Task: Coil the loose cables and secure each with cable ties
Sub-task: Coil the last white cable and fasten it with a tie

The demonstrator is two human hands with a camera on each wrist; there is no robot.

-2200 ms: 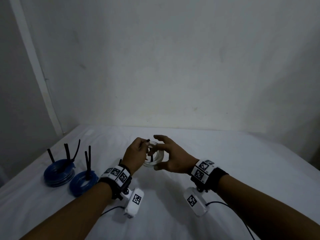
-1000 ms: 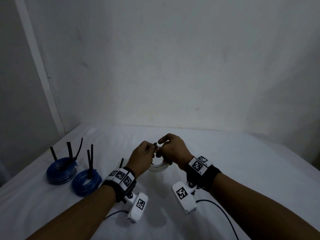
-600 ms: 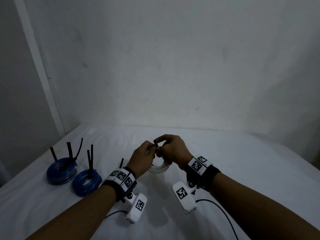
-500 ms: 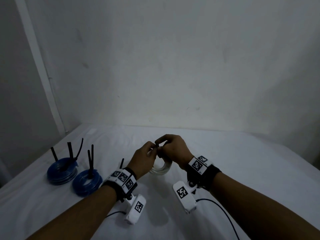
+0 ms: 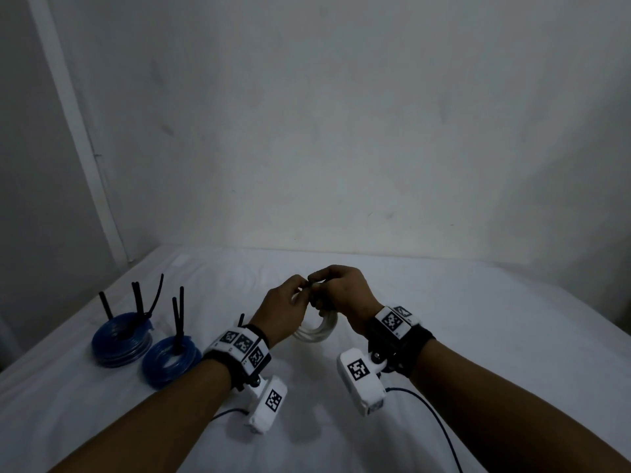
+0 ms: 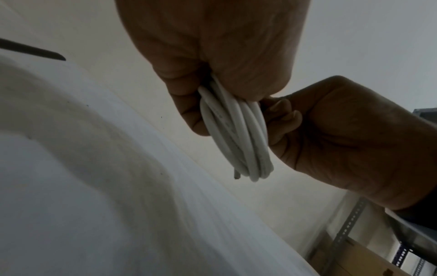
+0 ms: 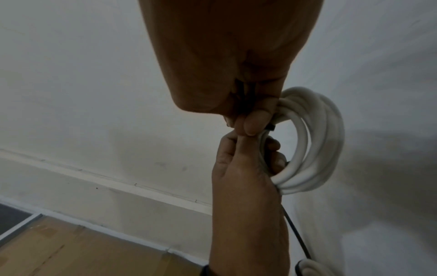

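Note:
Both hands meet above the middle of the white sheet. My left hand (image 5: 300, 293) grips the top of a white cable coil (image 5: 317, 331), and the loops (image 6: 234, 134) hang below its curled fingers. My right hand (image 5: 319, 285) pinches a black cable tie (image 5: 311, 285) that wraps the coil at the top. The tie's head (image 7: 270, 128) shows just under the right fingertips (image 7: 254, 123). Its long tail (image 7: 298, 237) runs down past the left wrist. The coil (image 7: 314, 140) is held clear of the sheet.
Two blue cable coils (image 5: 121, 339) (image 5: 170, 361) lie at the left of the sheet, each with black tie tails standing up. A white wall closes the back. Brown cardboard (image 7: 82, 248) lies on the floor beyond the edge.
My right hand, open around the coil 2.2 s ago, has closed onto the tie beside the left fingers. Since a second ago both hands have hardly shifted.

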